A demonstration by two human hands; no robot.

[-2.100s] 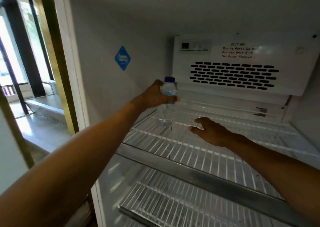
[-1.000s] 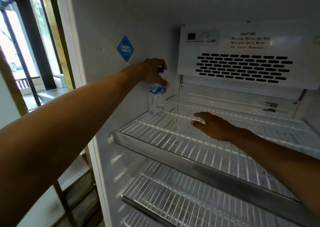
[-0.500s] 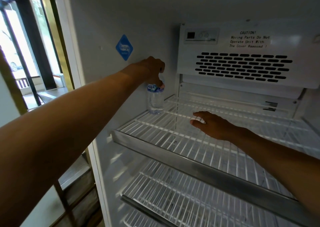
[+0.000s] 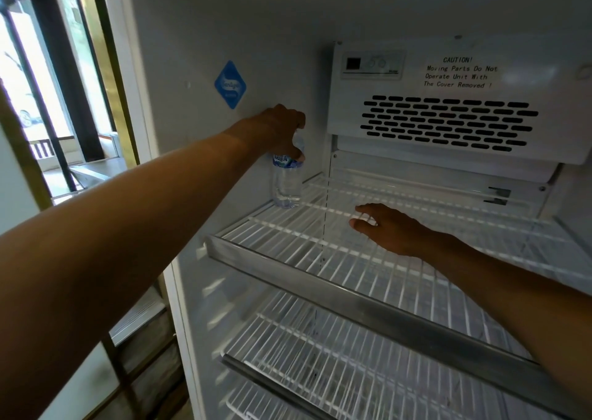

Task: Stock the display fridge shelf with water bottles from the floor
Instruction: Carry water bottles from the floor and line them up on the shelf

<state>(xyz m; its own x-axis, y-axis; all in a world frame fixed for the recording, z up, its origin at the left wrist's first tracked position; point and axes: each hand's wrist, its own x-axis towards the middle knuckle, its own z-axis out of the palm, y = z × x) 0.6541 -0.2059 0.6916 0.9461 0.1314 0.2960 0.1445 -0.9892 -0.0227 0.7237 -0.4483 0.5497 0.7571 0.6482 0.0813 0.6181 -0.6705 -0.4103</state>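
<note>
A clear water bottle (image 4: pixel 286 184) with a blue label stands upright in the back left corner of the fridge's top wire shelf (image 4: pixel 320 253), close to the left inner wall. My left hand (image 4: pixel 282 129) grips the bottle from above around its neck, hiding the cap. My right hand (image 4: pixel 382 227) lies flat with fingers spread on the wires near the shelf's middle and holds nothing.
A white fan cover (image 4: pixel 448 99) with black vent slots and a caution notice hangs at the back above the shelf. A metal rail (image 4: pixel 368 301) edges the shelf front. A lower wire shelf (image 4: pixel 336 355) lies beneath. Left of the fridge are a gold frame and windows.
The bottle went from mid-shelf, held by its upper body, into the back left corner; my left hand's grip shifted to the top. My right hand stayed on the wires.
</note>
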